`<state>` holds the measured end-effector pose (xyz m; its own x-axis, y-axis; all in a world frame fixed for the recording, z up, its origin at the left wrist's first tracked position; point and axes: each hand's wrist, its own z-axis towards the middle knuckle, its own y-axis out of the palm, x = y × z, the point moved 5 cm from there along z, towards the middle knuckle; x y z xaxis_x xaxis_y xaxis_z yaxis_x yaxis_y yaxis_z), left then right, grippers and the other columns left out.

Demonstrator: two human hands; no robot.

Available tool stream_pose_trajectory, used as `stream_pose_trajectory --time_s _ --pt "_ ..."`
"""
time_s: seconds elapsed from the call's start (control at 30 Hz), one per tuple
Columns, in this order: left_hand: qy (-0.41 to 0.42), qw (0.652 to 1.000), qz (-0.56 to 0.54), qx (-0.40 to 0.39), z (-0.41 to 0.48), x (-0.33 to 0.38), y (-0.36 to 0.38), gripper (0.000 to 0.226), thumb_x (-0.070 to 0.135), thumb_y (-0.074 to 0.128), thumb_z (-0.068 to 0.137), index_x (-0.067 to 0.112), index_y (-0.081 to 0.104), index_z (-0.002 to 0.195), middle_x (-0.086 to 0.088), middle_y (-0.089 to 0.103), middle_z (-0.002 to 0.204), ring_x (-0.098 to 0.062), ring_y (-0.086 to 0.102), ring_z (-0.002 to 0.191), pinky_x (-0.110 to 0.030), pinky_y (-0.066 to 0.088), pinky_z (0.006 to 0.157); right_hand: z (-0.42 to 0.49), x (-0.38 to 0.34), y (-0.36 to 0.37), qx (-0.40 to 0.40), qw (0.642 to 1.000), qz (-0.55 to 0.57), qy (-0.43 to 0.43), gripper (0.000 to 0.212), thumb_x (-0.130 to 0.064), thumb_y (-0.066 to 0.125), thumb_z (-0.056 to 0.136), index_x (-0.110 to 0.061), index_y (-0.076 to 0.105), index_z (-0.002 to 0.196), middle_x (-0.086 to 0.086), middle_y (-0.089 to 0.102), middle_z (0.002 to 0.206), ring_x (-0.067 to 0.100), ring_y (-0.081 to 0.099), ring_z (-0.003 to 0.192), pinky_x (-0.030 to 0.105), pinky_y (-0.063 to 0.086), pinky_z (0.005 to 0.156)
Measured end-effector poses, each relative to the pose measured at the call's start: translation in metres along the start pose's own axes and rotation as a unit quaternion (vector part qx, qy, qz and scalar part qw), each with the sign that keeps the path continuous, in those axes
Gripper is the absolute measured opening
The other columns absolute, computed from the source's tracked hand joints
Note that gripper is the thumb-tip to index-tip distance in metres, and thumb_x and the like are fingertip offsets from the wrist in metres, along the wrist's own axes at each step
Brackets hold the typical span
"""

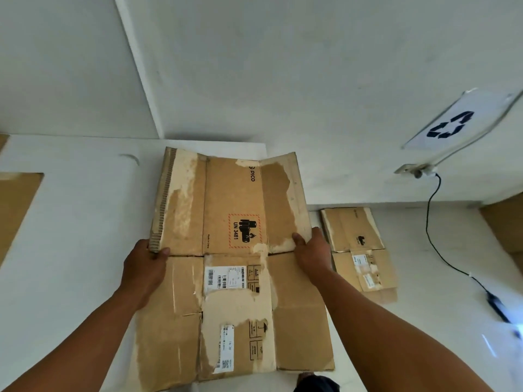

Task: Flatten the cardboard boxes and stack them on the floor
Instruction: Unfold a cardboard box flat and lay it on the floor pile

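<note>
While both hands hold it by its side edges, a flattened box point(232, 250) is spread out in front of the person, its printed and labelled face up. The left hand point(144, 268) has its grip closed on the left edge, thumb on top near the corrugated rim of the upper left flap; the right hand point(310, 251) has its grip closed on the right edge, thumb pressed on the torn patch of the upper right flap. Both hands sit at the crease between the upper and lower panels. The upper side flaps tilt up slightly at their outer edges, so the sheet is not fully flat. Its far part lies over a white worktop point(70, 210); whether it rests on that surface I cannot tell. To the right, lower down, a second flattened box point(359, 250) lies on the pale floor point(441, 278), apart from the held one. A black cable point(430, 222) runs down the wall to the floor, and a recycling sign point(450, 123) hangs above it.
</note>
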<state>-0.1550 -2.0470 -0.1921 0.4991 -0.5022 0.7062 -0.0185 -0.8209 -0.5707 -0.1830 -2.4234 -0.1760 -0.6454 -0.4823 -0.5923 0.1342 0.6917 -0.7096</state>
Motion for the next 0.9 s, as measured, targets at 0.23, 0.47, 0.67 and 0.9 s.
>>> stream_pose_trajectory --time_s 0.23,0.47,0.67,0.9 --pt "0.057 0.998 -0.026 -0.015 -0.058 0.109 0.161 0.019 0.023 0.055 0.099 0.013 0.057 0.115 -0.004 0.062 0.102 -0.021 0.055 0.088 -0.033 0.041 0.07 0.103 0.116 -0.141 0.019 0.998 0.066 0.01 0.031 -0.039 0.053 0.099 -0.021 0.053 0.123 0.005 0.064 0.113 0.03 0.061 0.105 0.05 0.054 0.091" --pt "0.037 0.999 -0.032 0.019 -0.114 0.199 0.395 0.011 0.021 0.057 0.098 0.016 0.056 0.107 -0.002 0.063 0.1 -0.025 0.059 0.091 -0.035 0.045 0.074 0.253 0.267 -0.263 0.002 0.995 0.096 0.0 0.017 -0.028 0.045 0.104 -0.022 0.053 0.117 -0.003 0.056 0.097 0.024 0.056 0.095 0.041 0.048 0.083" --pt "-0.043 0.999 -0.023 -0.016 -0.16 0.205 0.569 0.011 0.019 0.059 0.097 0.019 0.057 0.108 0.001 0.062 0.098 -0.021 0.058 0.09 -0.028 0.041 0.068 0.331 0.407 -0.327 -0.011 0.997 0.054 0.062 0.028 -0.031 0.042 0.104 -0.023 0.051 0.13 0.001 0.061 0.112 0.027 0.059 0.103 0.042 0.05 0.086" --pt "-0.093 0.994 -0.013 -0.052 -0.152 0.15 0.703 0.009 0.021 0.063 0.095 0.022 0.059 0.103 0.009 0.061 0.087 -0.013 0.058 0.081 -0.03 0.045 0.069 0.395 0.532 -0.311 -0.032 0.992 0.031 0.12 0.024 -0.026 0.047 0.103 -0.019 0.059 0.123 -0.003 0.061 0.101 0.021 0.057 0.092 0.038 0.049 0.084"
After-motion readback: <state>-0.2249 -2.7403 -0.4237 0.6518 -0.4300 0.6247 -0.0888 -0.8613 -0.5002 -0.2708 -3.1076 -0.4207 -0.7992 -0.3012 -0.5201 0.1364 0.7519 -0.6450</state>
